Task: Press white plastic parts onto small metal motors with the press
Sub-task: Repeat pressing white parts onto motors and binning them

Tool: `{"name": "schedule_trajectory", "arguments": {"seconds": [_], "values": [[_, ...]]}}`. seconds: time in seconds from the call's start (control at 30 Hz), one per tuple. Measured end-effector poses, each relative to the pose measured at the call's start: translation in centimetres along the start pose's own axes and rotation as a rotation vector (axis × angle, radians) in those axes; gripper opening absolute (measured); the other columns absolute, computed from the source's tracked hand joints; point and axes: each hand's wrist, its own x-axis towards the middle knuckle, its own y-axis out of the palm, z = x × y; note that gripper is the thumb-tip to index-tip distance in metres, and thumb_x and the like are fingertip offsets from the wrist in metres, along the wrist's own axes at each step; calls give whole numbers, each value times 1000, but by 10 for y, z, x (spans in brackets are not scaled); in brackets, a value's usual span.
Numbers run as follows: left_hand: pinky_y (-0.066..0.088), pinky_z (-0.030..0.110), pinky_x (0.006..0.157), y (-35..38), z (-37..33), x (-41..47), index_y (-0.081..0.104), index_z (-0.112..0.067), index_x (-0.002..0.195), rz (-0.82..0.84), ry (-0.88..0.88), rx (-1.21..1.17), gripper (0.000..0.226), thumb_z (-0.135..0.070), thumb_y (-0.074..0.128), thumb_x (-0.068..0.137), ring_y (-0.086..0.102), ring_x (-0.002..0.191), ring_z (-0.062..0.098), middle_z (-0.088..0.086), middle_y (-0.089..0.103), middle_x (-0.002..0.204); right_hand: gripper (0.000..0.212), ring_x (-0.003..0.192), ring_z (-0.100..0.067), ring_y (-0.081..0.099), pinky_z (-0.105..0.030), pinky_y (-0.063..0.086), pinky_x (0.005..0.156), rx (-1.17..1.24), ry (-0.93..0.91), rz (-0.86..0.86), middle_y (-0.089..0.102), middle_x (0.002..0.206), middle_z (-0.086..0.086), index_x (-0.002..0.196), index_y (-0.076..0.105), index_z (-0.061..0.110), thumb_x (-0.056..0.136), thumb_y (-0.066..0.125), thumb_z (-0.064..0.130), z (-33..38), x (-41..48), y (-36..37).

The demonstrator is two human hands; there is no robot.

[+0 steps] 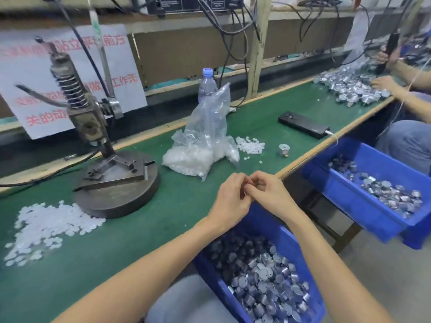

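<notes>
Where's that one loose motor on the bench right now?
Head view, right of centre: the loose motor stands on the green mat right of the small pile of white parts, in front of the black device.

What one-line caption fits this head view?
Left hand and right hand meet, fingers curled, at the bench edge; press to the left, bin of motors nearer.

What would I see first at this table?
Probably the big metal press on the left of the green table, with a heap of white plastic parts beside it. Next, the blue bin of shiny metal motors below the left hand and right hand, which meet mid-picture.
</notes>
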Motion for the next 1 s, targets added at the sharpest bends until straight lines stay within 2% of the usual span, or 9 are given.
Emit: {"name": "schedule_trajectory", "arguments": {"seconds": [0.13,0.3,0.37,0.43,0.5,0.67,0.8,0.9,1.0], "values": [[32,13,60,-73,10,-6,57,-3,87,-111,-12,81,9,1,58,79,43,65,4,0,53,79,13,77,-23,65,-46,54,81,41,-112,109,67,76,-1,76,62,18,83,64,8,53,24,44],[34,22,65,-175,26,-31,56,-6,86,-255,-40,243,14,3,59,76,46,71,15,7,57,83,13,74,-17,64,-41,54,78,41,-288,293,67,73,5,75,61,20,83,65,11,129,43,117],[33,23,64,-215,32,-43,54,-8,85,-313,-81,308,15,3,57,74,45,70,16,6,56,81,12,70,-10,61,-34,53,73,31,-366,346,66,71,7,74,61,21,83,66,15,160,48,150],[34,26,65,-254,37,-57,52,-11,83,-355,-121,366,18,3,56,73,45,70,17,2,53,79,11,64,1,59,-20,47,65,37,-437,401,65,67,13,74,62,22,83,66,17,191,50,182],[37,29,65,-291,43,-72,51,-10,82,-388,-149,410,17,4,54,73,48,72,19,1,52,80,8,65,2,58,-15,43,62,32,-504,467,65,69,13,77,62,21,85,64,19,220,51,214],[36,22,63,-375,58,-119,56,-4,86,-518,-229,520,15,6,55,74,47,69,14,1,54,80,13,67,-7,56,-23,43,64,-42,-664,633,61,72,8,77,58,23,90,59,27,287,45,292],[34,8,61,-433,69,-172,59,-1,93,-641,-315,567,19,9,54,78,46,61,3,-4,53,81,10,58,-8,56,-22,44,58,-42,-782,771,62,67,6,83,61,21,89,56,15,332,28,355],[34,7,62,-467,83,-215,60,-2,95,-733,-427,617,19,7,57,79,46,62,1,5,60,84,11,65,-14,56,-27,46,66,-56,-863,828,66,76,-5,94,66,13,88,56,12,358,17,399],[32,12,66,-492,102,-249,58,-8,103,-783,-584,678,23,1,58,82,48,70,6,5,60,94,13,80,-18,57,-32,46,78,-143,-916,866,68,91,-6,97,65,12,89,56,15,374,15,441]]}}
